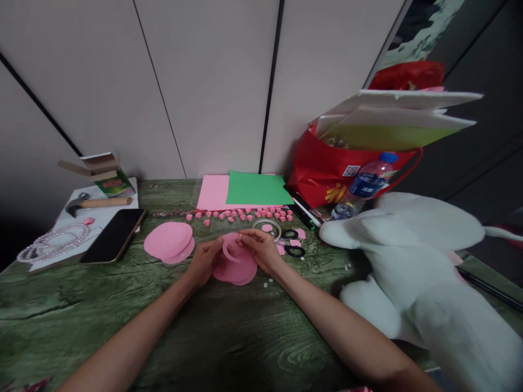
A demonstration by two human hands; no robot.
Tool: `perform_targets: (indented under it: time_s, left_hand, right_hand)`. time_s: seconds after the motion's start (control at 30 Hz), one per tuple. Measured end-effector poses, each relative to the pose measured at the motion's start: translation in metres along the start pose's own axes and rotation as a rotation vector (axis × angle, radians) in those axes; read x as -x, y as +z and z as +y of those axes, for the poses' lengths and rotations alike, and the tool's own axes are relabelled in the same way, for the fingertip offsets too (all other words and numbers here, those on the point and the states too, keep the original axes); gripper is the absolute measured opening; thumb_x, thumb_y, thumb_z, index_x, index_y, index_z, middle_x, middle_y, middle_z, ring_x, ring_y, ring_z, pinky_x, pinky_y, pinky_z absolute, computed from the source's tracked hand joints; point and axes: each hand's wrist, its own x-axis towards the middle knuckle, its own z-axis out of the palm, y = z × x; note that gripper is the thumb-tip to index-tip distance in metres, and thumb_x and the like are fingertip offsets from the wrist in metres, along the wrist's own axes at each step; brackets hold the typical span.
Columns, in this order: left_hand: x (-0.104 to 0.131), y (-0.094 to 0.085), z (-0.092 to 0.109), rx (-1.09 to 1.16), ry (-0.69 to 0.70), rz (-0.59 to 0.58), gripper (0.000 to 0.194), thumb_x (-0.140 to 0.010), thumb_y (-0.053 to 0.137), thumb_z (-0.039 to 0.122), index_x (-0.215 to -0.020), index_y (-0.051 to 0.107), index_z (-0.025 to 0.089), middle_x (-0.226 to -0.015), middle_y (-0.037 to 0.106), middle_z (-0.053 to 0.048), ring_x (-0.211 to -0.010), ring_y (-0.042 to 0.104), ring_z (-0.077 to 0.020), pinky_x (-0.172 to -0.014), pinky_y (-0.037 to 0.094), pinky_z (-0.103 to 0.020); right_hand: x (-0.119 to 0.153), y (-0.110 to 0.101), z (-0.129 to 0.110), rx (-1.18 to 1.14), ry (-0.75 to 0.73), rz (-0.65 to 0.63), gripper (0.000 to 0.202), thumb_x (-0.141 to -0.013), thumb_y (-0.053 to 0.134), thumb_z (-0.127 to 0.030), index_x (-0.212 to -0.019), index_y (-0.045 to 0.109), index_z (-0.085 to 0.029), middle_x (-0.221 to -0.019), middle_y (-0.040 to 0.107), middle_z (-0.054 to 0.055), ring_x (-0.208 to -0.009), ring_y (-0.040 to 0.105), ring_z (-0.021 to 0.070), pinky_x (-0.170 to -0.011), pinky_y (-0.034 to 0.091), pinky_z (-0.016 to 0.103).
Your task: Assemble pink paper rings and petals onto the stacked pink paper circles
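Note:
Between my two hands is a curled pink paper strip (pixel 227 253), bent into an open loop. My left hand (pixel 204 262) grips its left side, fingers closed. On the other side my right hand (pixel 261 247) pinches the strip's end near the top; its fingertips partly hide the end. Directly beneath lies a stack of pink paper circles (pixel 241 276). Left of my left hand is another pile of pink paper circles (pixel 167 240). Black-handled scissors (pixel 295 251) and a roll of tape (pixel 278 233) lie just right of my right hand, among pink paper scraps (pixel 295 243).
Small rolled pink paper flowers (pixel 231 219) line up before green (pixel 259 189) and pink sheets. At left are a phone (pixel 114 235), hammer (pixel 102 202), bead strings (pixel 57 242) and small box (pixel 112 182). A red bag (pixel 310 169), bottle (pixel 365 182) and white plush toy (pixel 400 261) crowd the right.

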Motion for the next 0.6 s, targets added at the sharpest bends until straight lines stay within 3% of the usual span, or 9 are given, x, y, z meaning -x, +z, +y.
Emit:
perform_targets:
  time_s: [0.2,0.37,0.6]
  left_hand:
    - [0.007,0.009,0.01,0.002,-0.06,-0.047,0.03,-0.063,0.068,0.041,-0.057,0.061,0.012,-0.047,0.057,0.0,-0.036,0.045,-0.0075,-0.033,0.033,-0.018]
    - [0.01,0.012,0.012,-0.057,-0.13,-0.163,0.029,-0.071,0.061,0.041,-0.069,0.063,0.012,-0.06,0.064,-0.004,-0.029,0.043,-0.0061,-0.028,0.027,-0.017]
    - [0.007,0.008,0.011,-0.12,-0.052,-0.136,0.029,-0.074,0.058,0.036,-0.056,0.061,0.013,-0.049,0.058,-0.001,-0.036,0.044,-0.0061,-0.034,0.029,-0.018]
  right_hand:
    - [0.001,-0.001,0.0,0.007,0.018,-0.034,0.021,-0.053,0.077,-0.024,-0.068,0.064,-0.018,-0.058,0.063,-0.003,-0.053,0.057,0.009,-0.056,0.047,0.021]
    - [0.002,-0.001,0.0,0.072,0.002,-0.063,0.017,-0.056,0.075,-0.025,-0.065,0.062,-0.018,-0.058,0.062,-0.004,-0.051,0.055,0.0085,-0.053,0.043,0.021]
    - [0.001,0.0,0.001,0.067,0.006,-0.068,0.017,-0.057,0.074,-0.025,-0.066,0.062,-0.019,-0.058,0.062,-0.004,-0.053,0.056,0.0099,-0.057,0.045,0.023]
